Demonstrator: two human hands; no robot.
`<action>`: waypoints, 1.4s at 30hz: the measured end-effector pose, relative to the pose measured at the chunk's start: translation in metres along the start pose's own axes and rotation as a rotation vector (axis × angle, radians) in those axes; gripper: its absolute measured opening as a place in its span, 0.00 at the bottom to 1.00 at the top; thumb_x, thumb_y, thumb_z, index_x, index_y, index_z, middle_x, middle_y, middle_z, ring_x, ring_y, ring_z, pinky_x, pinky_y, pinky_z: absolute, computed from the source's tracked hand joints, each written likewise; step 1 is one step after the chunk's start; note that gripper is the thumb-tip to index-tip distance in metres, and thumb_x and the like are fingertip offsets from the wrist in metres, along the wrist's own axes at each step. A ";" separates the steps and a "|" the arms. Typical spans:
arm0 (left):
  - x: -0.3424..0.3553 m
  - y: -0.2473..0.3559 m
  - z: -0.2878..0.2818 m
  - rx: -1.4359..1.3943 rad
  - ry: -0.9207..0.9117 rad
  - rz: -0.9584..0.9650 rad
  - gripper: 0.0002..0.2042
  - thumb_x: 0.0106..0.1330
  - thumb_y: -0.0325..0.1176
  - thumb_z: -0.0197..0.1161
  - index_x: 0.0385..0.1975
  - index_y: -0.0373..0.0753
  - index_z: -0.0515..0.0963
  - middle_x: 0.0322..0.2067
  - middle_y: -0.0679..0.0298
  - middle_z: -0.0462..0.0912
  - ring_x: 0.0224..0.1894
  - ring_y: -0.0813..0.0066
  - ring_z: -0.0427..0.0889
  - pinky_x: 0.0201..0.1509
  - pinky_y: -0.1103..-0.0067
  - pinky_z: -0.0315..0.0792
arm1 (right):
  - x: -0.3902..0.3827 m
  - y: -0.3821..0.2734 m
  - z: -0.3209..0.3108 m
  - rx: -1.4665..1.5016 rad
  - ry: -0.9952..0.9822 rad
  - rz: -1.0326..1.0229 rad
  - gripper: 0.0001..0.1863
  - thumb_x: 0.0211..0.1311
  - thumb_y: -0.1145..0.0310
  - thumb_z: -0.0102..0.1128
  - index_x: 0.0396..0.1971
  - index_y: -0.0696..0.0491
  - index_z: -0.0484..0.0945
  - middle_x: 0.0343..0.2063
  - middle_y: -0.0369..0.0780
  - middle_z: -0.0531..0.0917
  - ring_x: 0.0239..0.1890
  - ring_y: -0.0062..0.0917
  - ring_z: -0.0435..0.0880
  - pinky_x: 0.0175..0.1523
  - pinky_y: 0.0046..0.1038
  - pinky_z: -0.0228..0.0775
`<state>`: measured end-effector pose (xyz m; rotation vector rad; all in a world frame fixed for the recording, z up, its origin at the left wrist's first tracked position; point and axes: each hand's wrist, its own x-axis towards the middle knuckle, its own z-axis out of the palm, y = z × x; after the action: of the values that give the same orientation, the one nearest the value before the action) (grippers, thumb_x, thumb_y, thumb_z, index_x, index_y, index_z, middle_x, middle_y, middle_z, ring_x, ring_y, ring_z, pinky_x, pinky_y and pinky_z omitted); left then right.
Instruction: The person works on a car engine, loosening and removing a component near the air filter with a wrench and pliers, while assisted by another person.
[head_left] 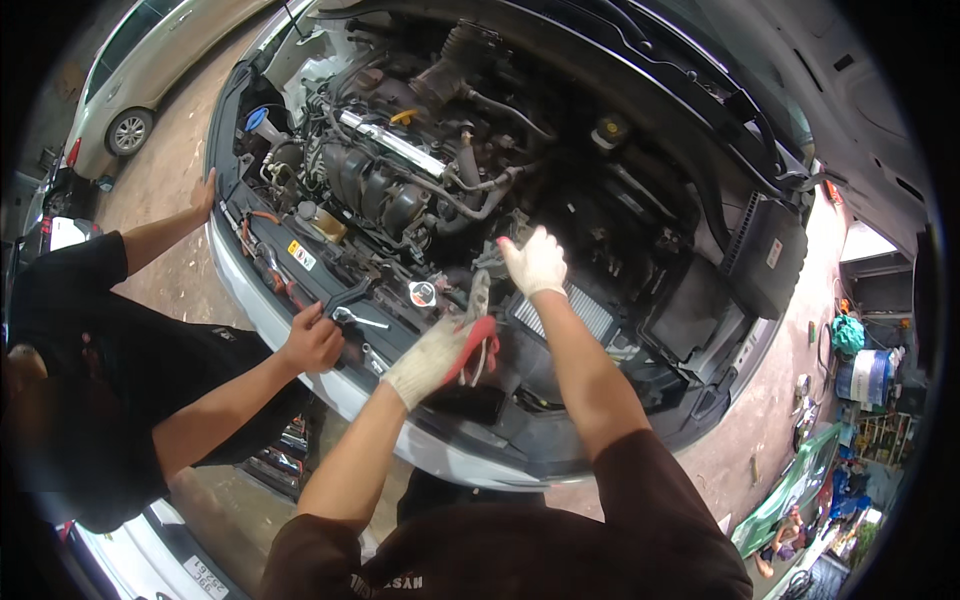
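Both my hands wear pale knit gloves with red on the palm side and reach into an open engine bay. My left hand [450, 355] is closed near the front edge, beside the radiator cap [422, 293]. A thin, light curved piece shows at its red palm; what it is I cannot make out. My right hand [536, 264] is further in, its fingers curled and its thumb pointing left. It is above the pleated air filter [572, 318], next to grey hose-like parts [490, 262]. Whatever its fingers grip is hidden.
At left a co-worker's hand [312, 340] is beside a wrench [360, 319] on the front panel; their other hand [205, 197] rests on the car's edge. The engine [385, 190] fills the bay's left half. A black housing [765, 255] stands at right, under the raised hood [850, 110].
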<state>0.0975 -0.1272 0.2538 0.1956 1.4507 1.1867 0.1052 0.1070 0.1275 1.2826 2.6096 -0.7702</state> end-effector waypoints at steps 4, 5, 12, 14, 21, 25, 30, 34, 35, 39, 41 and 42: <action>0.068 0.048 -0.009 0.723 0.160 -0.100 0.26 0.79 0.54 0.58 0.37 0.33 0.86 0.32 0.51 0.90 0.37 0.59 0.91 0.41 0.64 0.80 | 0.054 0.023 0.042 -0.038 0.092 -0.054 0.49 0.65 0.40 0.71 0.75 0.58 0.67 0.67 0.54 0.79 0.74 0.51 0.74 0.77 0.53 0.66; 0.092 0.038 -0.014 0.951 0.284 0.005 0.26 0.79 0.51 0.55 0.41 0.30 0.89 0.41 0.40 0.92 0.49 0.41 0.91 0.60 0.58 0.82 | 0.061 0.032 0.048 0.153 0.080 -0.081 0.48 0.64 0.44 0.73 0.76 0.58 0.67 0.69 0.55 0.77 0.75 0.50 0.72 0.80 0.53 0.61; 0.222 0.036 -0.042 1.220 0.400 -0.372 0.18 0.73 0.35 0.56 0.51 0.35 0.91 0.53 0.44 0.91 0.58 0.45 0.91 0.64 0.62 0.83 | 0.066 0.054 0.073 0.513 0.056 -0.166 0.49 0.61 0.54 0.78 0.77 0.61 0.66 0.72 0.57 0.75 0.77 0.52 0.70 0.82 0.47 0.59; 0.246 0.024 -0.045 1.237 0.450 -0.389 0.19 0.73 0.36 0.56 0.51 0.36 0.91 0.54 0.43 0.91 0.58 0.45 0.91 0.64 0.61 0.83 | 0.069 0.059 0.074 0.574 0.042 -0.163 0.49 0.61 0.55 0.78 0.77 0.61 0.66 0.72 0.58 0.75 0.77 0.54 0.69 0.82 0.46 0.59; 0.295 -0.015 -0.055 1.207 0.362 -0.295 0.23 0.72 0.37 0.54 0.59 0.29 0.82 0.56 0.32 0.85 0.61 0.36 0.86 0.68 0.56 0.78 | 0.072 0.068 0.081 0.613 0.126 -0.212 0.50 0.60 0.55 0.79 0.77 0.63 0.66 0.72 0.60 0.74 0.77 0.56 0.68 0.82 0.51 0.57; 0.299 -0.019 -0.074 0.983 0.413 -0.407 0.26 0.74 0.40 0.50 0.65 0.29 0.76 0.63 0.31 0.80 0.69 0.36 0.79 0.75 0.56 0.71 | 0.072 0.064 0.084 0.614 0.127 -0.272 0.50 0.59 0.55 0.79 0.77 0.64 0.65 0.72 0.60 0.73 0.77 0.57 0.67 0.82 0.52 0.56; 0.297 -0.008 -0.077 0.800 0.366 -0.494 0.28 0.75 0.43 0.45 0.66 0.31 0.76 0.68 0.35 0.78 0.71 0.41 0.79 0.76 0.57 0.72 | 0.069 0.066 0.081 0.609 0.117 -0.262 0.50 0.60 0.55 0.79 0.77 0.64 0.65 0.72 0.59 0.73 0.77 0.57 0.66 0.82 0.52 0.56; 0.303 -0.019 -0.089 0.898 0.294 -0.503 0.33 0.84 0.51 0.33 0.74 0.36 0.75 0.72 0.41 0.76 0.79 0.47 0.71 0.81 0.60 0.66 | 0.068 0.065 0.081 0.586 0.109 -0.285 0.50 0.60 0.57 0.79 0.77 0.62 0.65 0.72 0.62 0.72 0.77 0.57 0.66 0.82 0.51 0.58; 0.304 -0.020 -0.089 0.925 0.256 -0.500 0.33 0.84 0.51 0.32 0.74 0.36 0.75 0.72 0.42 0.76 0.79 0.47 0.70 0.82 0.60 0.65 | 0.068 0.065 0.080 0.563 0.134 -0.264 0.48 0.62 0.58 0.79 0.78 0.61 0.66 0.72 0.59 0.73 0.76 0.55 0.69 0.80 0.48 0.62; 0.302 -0.022 -0.094 0.953 0.237 -0.476 0.33 0.84 0.50 0.33 0.72 0.35 0.76 0.72 0.44 0.77 0.78 0.49 0.73 0.81 0.61 0.66 | 0.067 0.062 0.082 0.556 0.153 -0.252 0.47 0.64 0.58 0.79 0.78 0.59 0.66 0.72 0.58 0.74 0.74 0.52 0.73 0.78 0.44 0.67; 0.300 -0.016 -0.089 0.889 0.300 -0.510 0.32 0.84 0.50 0.34 0.72 0.35 0.77 0.71 0.44 0.78 0.77 0.49 0.74 0.80 0.61 0.68 | 0.067 0.060 0.082 0.563 0.150 -0.250 0.47 0.64 0.58 0.79 0.78 0.59 0.66 0.72 0.58 0.74 0.75 0.52 0.73 0.78 0.44 0.67; 0.302 -0.015 -0.088 0.861 0.328 -0.516 0.32 0.84 0.50 0.35 0.72 0.36 0.77 0.71 0.44 0.79 0.77 0.50 0.75 0.79 0.61 0.68 | 0.067 0.061 0.082 0.568 0.151 -0.251 0.47 0.64 0.58 0.79 0.78 0.59 0.66 0.72 0.58 0.74 0.75 0.52 0.73 0.78 0.44 0.66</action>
<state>-0.0560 0.0304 0.0288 0.1963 2.0781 0.1272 0.1013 0.1438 0.0110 1.1672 2.8153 -1.6067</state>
